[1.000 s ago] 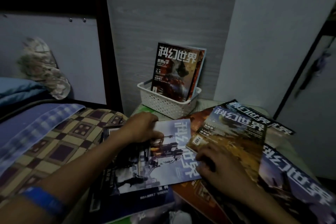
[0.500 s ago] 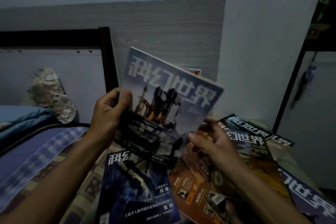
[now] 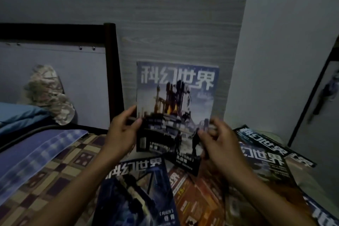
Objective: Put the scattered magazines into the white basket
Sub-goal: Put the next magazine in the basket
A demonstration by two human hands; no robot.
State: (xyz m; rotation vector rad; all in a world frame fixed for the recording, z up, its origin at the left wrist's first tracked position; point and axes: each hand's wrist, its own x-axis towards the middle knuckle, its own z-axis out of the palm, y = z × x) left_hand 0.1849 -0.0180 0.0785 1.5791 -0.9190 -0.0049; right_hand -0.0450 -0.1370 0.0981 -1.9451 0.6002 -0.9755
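I hold a pale blue magazine (image 3: 177, 101) upright against the grey wood-grain wall, cover facing me. My left hand (image 3: 122, 132) grips its lower left edge. My right hand (image 3: 217, 141) is at its lower right corner, fingers curled on the edge. The white basket is hidden behind the held magazine. Below lie other magazines: a dark blue one (image 3: 139, 192), an orange one (image 3: 198, 196) and dark ones (image 3: 264, 159) at the right.
A bed with a checked cover (image 3: 55, 167) and striped blue sheet (image 3: 33, 150) fills the left. Its dark bedpost (image 3: 111, 71) stands just left of the held magazine. A camouflage cloth (image 3: 49, 93) leans on the headboard. A dark door frame (image 3: 311, 102) is at the right.
The pale blue magazine was lifted off the pile, turned upright and moved toward the wall where the basket stood. My right hand came up to its lower right corner. The view tilted upward.
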